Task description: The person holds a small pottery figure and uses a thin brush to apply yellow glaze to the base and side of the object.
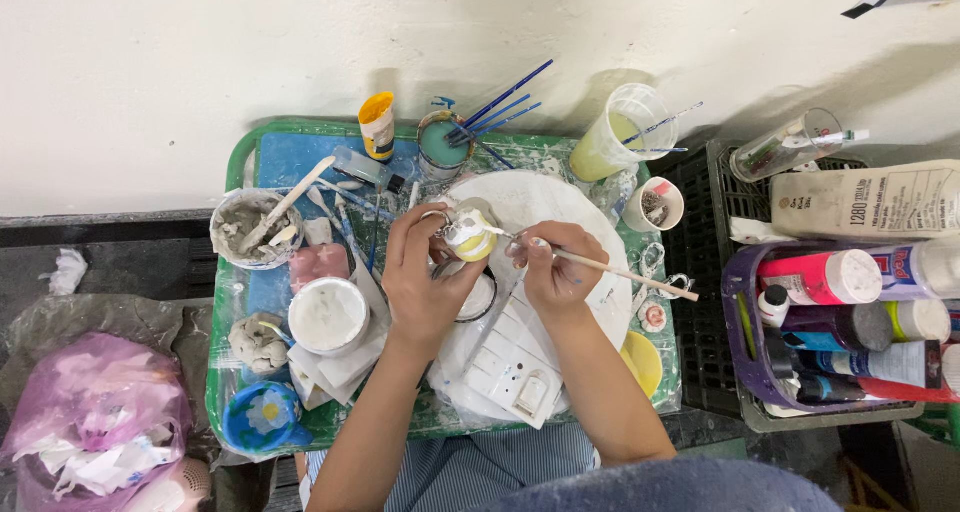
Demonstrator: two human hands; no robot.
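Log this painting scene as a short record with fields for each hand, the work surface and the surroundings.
left hand: holds small white-and-yellow figurine
right hand: holds wooden-handled paintbrush, tip at the figurine
surface: green tray with white palette and round white board
left of hands: white paint tub, clay cup
right: purple basket of paint bottles

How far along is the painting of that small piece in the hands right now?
Partly done: the small round piece already shows yellow paint on its lower half, while its top is still white. In hand: the left hand holds it over the white plate while the right hand puts the brush tip to it. Left: the white top; its hidden sides cannot be judged.
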